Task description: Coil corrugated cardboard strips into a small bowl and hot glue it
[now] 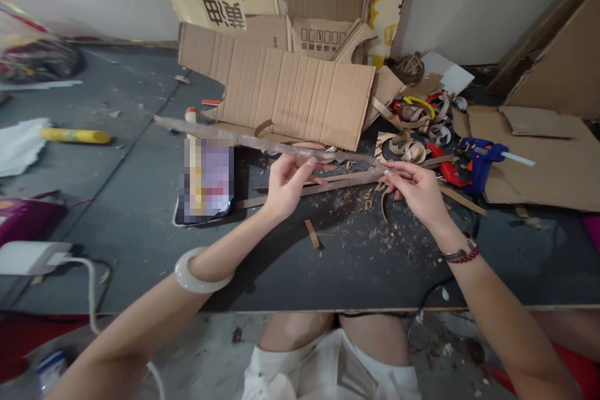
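Observation:
A long thin cardboard strip (pixel 225 132) runs from the upper left down to the right, blurred by motion. My left hand (pixel 287 182) pinches it near its middle, thumb and fingers closed on it. My right hand (pixel 417 189) grips the strip's right end with its fingertips. Both hands hover just above the dark board (pixel 328 262), which is littered with cardboard scraps. A second flat strip (pixel 309 190) lies on the board under my hands. A short cardboard offcut (pixel 311 233) rests nearer to me.
A phone (pixel 206 180) lies left of my left hand. A blue glue gun (pixel 482 159), red-handled tool (pixel 445 169) and curled cardboard strips (pixel 412 150) sit to the right. Corrugated sheets (pixel 290 90) and boxes stand behind. A yellow tube (pixel 75 135) and white adapter (pixel 32 257) are at left.

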Demonstrator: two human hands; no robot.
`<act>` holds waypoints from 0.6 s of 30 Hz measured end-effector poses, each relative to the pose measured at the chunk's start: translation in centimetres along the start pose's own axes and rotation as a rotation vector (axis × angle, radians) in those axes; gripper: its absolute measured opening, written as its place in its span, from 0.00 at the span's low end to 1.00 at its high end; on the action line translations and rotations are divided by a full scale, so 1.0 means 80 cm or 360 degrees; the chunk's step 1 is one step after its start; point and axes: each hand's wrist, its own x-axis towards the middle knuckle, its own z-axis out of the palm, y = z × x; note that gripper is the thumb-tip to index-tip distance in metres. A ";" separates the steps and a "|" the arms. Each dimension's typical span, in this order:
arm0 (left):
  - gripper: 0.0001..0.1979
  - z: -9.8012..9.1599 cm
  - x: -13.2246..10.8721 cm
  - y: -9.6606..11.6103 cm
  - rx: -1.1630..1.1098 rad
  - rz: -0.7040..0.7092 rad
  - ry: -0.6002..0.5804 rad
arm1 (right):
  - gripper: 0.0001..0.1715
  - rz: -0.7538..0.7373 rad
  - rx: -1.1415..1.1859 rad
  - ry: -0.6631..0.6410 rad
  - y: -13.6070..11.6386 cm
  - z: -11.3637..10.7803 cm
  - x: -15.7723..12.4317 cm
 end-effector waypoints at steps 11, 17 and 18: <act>0.17 -0.006 -0.008 -0.008 0.0892 0.0631 -0.0753 | 0.15 -0.0036 0.0076 0.0299 0.000 -0.003 0.005; 0.21 -0.012 -0.007 -0.007 0.1128 0.0897 -0.1038 | 0.18 -0.0031 0.0090 0.0263 0.005 -0.001 0.005; 0.22 -0.012 -0.008 -0.007 0.1188 0.0953 -0.1071 | 0.17 -0.0031 0.0098 0.0261 0.005 -0.001 0.005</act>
